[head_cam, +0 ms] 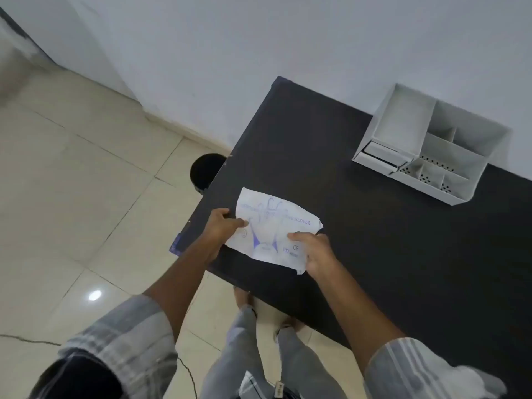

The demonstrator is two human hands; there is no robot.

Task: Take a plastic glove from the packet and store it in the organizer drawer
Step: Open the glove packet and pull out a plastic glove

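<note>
A flat white glove packet (273, 226) with blue print lies near the front left corner of the dark table (374, 240). My left hand (223, 226) pinches the packet's left edge. My right hand (313, 250) grips its lower right corner. No single glove shows outside the packet. The white desk organizer (431, 145) stands at the back right of the table by the wall, with several open compartments on top and a small drawer (380, 154) at its front left, pulled slightly out.
A round black bin (205, 172) sits on the tiled floor just past the table's left edge. The white wall runs behind the table. My legs and feet stand at the table's front edge. A thin cable lies on the floor at lower left.
</note>
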